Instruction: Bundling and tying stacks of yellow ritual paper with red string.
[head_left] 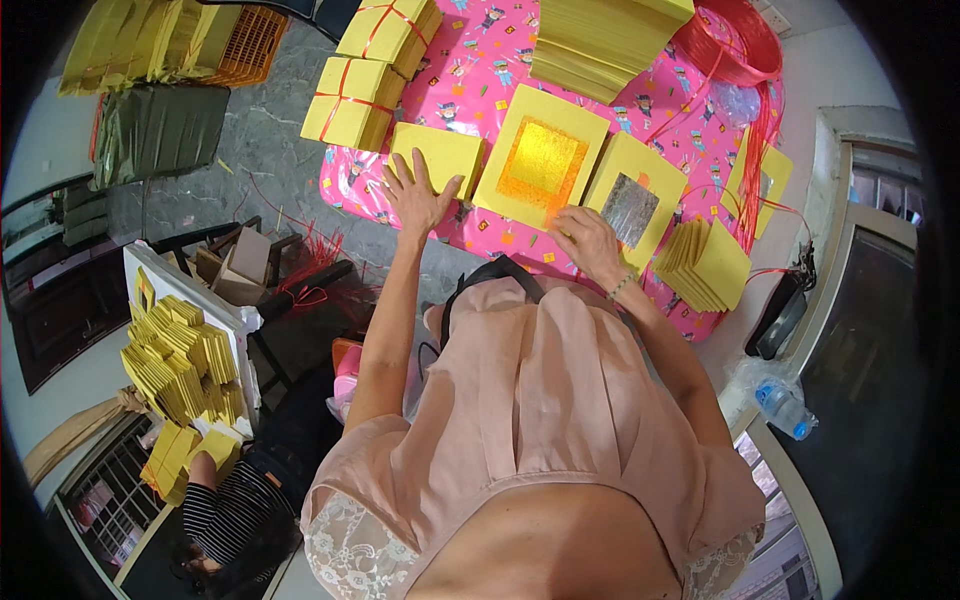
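Resting, right hand (587, 243): fingertips bunched at lower edge of gold-foiled yellow paper (541, 158), pinch uncertain; a light touch should avoid creasing. Left hand (418, 196): fingers spread apart across plain yellow stack (445, 152). Beneath all: pink cartoon-print tablecloth (505, 236). Beyond: red-tied bundles (347, 104), grey marbled floor (270, 120), orange plastic crate (250, 45).

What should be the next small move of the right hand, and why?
Perhaps the right hand should lift the near corner of the gold-centred paper: this hand is at that corner, while the left hand is spread open at the plain stack.
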